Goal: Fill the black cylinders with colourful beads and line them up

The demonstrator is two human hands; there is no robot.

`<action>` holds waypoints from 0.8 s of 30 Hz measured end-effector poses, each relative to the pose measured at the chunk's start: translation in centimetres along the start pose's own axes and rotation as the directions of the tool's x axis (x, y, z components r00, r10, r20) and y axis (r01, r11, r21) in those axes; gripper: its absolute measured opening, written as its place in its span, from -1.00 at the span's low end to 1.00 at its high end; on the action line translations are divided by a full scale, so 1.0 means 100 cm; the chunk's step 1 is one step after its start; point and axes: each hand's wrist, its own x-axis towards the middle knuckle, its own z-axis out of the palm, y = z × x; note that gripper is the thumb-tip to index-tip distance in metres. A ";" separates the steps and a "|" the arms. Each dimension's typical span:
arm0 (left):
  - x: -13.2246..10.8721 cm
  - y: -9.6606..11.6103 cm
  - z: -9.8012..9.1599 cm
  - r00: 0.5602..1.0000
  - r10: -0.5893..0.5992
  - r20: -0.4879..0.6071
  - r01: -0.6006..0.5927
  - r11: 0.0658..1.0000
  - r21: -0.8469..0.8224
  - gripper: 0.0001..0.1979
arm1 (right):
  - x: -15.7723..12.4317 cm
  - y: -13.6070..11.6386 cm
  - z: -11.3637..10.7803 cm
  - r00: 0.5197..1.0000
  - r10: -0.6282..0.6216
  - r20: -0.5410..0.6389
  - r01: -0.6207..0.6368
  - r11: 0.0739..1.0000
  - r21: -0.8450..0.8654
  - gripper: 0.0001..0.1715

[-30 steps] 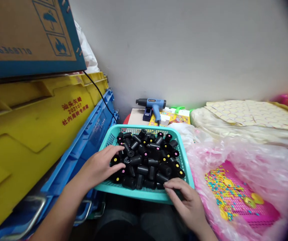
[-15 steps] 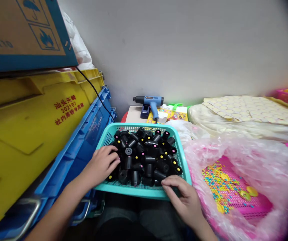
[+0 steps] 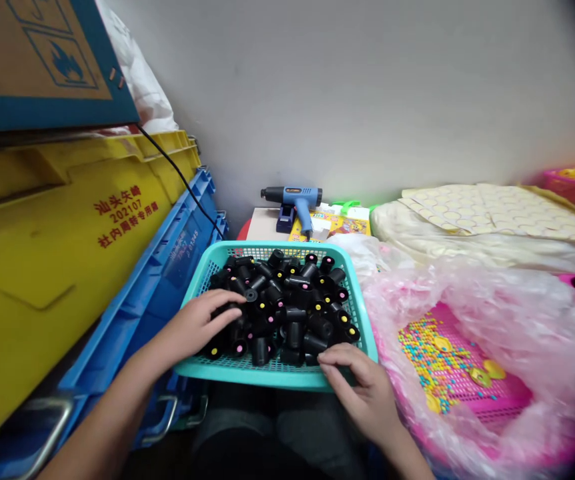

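A turquoise plastic basket [image 3: 262, 378] stands in front of me, filled with a heap of small black cylinders [image 3: 293, 333]. Some show a yellow or pink dot at the end. My left hand [image 3: 202, 321] reaches over the basket's left side, fingers stretched across the cylinders and thumb apart from them. Part of the heap is hidden beneath it. Over the front right corner of the rim rests my right hand [image 3: 360, 387], fingers slightly bent. Its thumb and fingertips are a little apart, beside the nearest cylinders, and nothing shows between them.
A blue heat gun [image 3: 297, 199] lies behind the basket near the wall. At right, a pink basket [image 3: 505, 403] lined with clear plastic holds colourful beads and yellow pieces. Yellow [image 3: 62, 227] and blue crates [image 3: 167, 273] are stacked at left, beneath a cardboard box [image 3: 32, 73].
My left hand has shifted over the heap, its fingers now straighter, and some cylinders beneath it lie differently. My right hand stays at the corner. The view has shifted slightly.
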 end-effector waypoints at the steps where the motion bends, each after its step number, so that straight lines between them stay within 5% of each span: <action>1: 0.002 0.000 -0.003 0.996 0.004 -0.084 0.001 0.998 0.061 -0.66 | 0.000 0.000 0.000 1.000 -0.001 -0.003 0.001 1.000 -0.001 -0.78; 4: 0.000 0.014 0.002 0.969 0.118 -0.217 -0.050 0.954 0.295 -0.71 | 0.000 0.000 0.000 1.000 0.001 -0.007 -0.001 1.000 0.005 -0.78; 8: -0.011 0.043 0.027 0.933 0.325 0.155 -0.356 0.900 0.253 -0.77 | 0.000 0.000 0.000 1.000 0.008 -0.002 -0.008 1.000 0.015 -0.77; 10: -0.012 0.049 0.037 0.926 0.297 0.233 -0.354 0.898 0.261 -0.77 | 0.000 0.000 0.000 1.000 0.011 -0.002 -0.011 1.000 0.022 -0.77; 14: -0.004 0.049 0.042 0.968 0.209 0.136 -0.245 0.901 0.358 -0.73 | -0.002 0.001 -0.001 0.998 0.056 -0.012 -0.055 0.995 0.082 -0.76; 19: 0.011 0.067 0.050 0.877 0.367 0.311 -0.449 0.856 0.256 -0.79 | -0.005 0.003 -0.003 0.974 0.210 -0.080 -0.178 0.938 0.299 -0.78; 24: 0.025 0.069 0.051 0.895 0.170 0.413 -0.316 0.895 0.315 -0.61 | -0.005 0.002 -0.003 0.969 0.236 -0.076 -0.194 0.912 0.360 -0.79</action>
